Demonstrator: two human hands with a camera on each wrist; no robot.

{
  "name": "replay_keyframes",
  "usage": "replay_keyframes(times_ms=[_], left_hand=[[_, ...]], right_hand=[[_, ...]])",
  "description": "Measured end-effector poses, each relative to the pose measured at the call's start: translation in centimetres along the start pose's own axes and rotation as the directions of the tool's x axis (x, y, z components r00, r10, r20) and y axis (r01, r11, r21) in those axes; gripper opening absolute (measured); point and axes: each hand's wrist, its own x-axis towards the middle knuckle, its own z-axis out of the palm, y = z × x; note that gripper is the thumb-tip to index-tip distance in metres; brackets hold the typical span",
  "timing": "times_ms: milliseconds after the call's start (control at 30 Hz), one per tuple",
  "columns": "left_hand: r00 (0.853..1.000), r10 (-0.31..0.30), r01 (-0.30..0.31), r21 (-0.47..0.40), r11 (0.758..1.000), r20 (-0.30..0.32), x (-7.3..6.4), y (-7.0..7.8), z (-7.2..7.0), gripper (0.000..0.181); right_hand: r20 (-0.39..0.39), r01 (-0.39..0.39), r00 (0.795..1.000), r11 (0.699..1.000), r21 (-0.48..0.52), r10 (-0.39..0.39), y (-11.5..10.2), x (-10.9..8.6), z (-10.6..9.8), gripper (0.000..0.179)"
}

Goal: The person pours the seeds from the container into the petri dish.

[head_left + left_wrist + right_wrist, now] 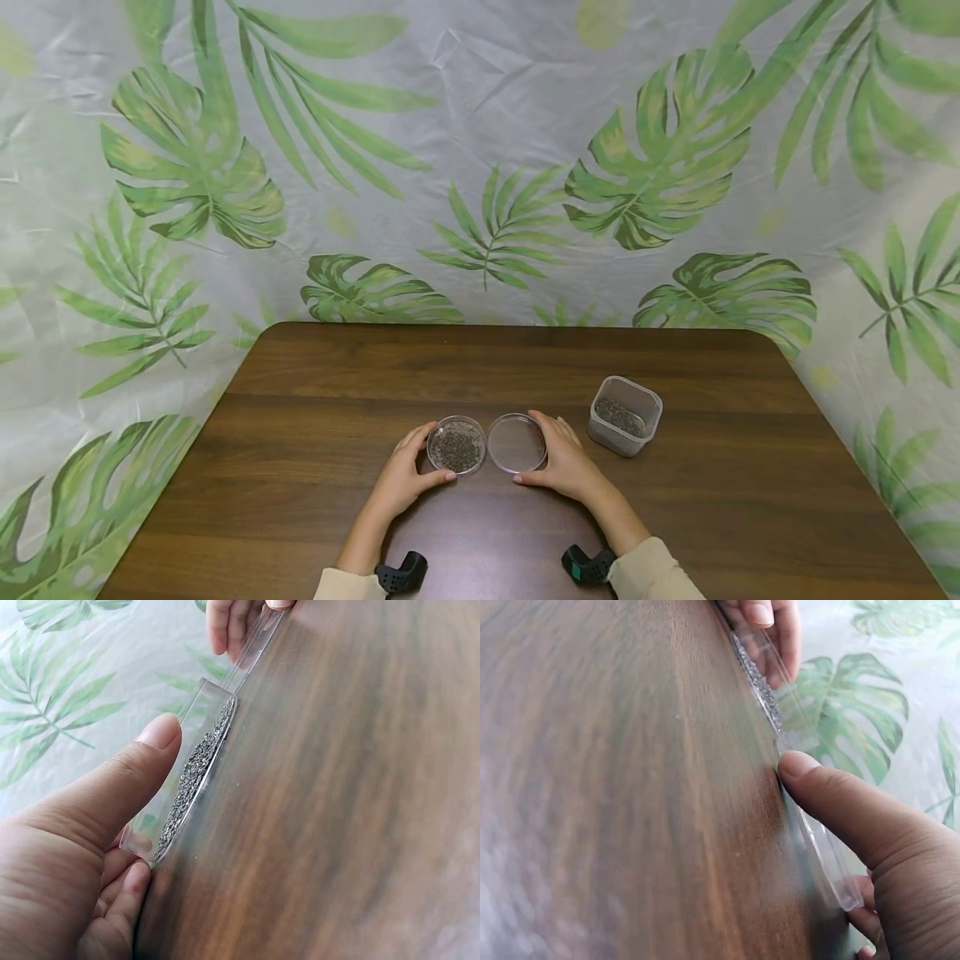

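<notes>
A clear petri dish (471,423) lies on the table, its bottom covered with dark grey granules (456,450). My left hand (397,483) grips this dish from the left, thumb at the near rim and fingers round the far side. Right beside it lies a clear, shallow round lid (517,445), with no granules in it. My right hand (567,464) holds the lid from its right, thumb near and fingers behind. In the left wrist view the granules (196,769) form a low heap against the dish wall. The right wrist view shows the lid (821,847) low on the tabletop.
To the right of my right hand stands a translucent plastic tub (609,437) with more dark granules on its bottom. The brown wooden table (337,375) reaches back to a leaf-patterned sheet (510,108). Each wrist wears a black band.
</notes>
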Motion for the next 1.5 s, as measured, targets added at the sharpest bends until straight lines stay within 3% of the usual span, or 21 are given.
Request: replay_keyframes(times_ms=[233,700,1167,1267,1500], left_hand=[[1.000,-0.003,0.003,0.004,1.000,0.000,-0.1,0.0,0.0,0.084],[1.000,0.000,0.000,0.008,1.000,-0.001,0.1,0.2,-0.1,0.084],[1.000,0.003,-0.003,-0.002,1.000,0.000,0.0,0.2,-0.1,0.084],[1.000,-0.001,0.001,-0.001,1.000,0.000,0.0,0.1,-0.1,0.085],[1.000,-0.006,0.006,-0.005,1.000,-0.001,0.0,0.1,-0.1,0.084]], right_hand=[[0.008,-0.079,0.997,0.992,0.095,0.078,-0.3,-0.2,0.0,0.100],[-0.071,-0.023,0.997,0.971,0.240,0.041,-0.8,0.0,0.1,0.102],[-0.144,0.061,0.989,0.948,0.311,-0.017,-1.5,0.4,0.5,0.103],[-0.137,0.064,0.990,0.943,0.328,-0.020,-1.9,0.4,0.5,0.102],[-0.125,0.108,0.990,0.897,0.430,-0.059,-4.8,-0.1,-0.9,0.095]])
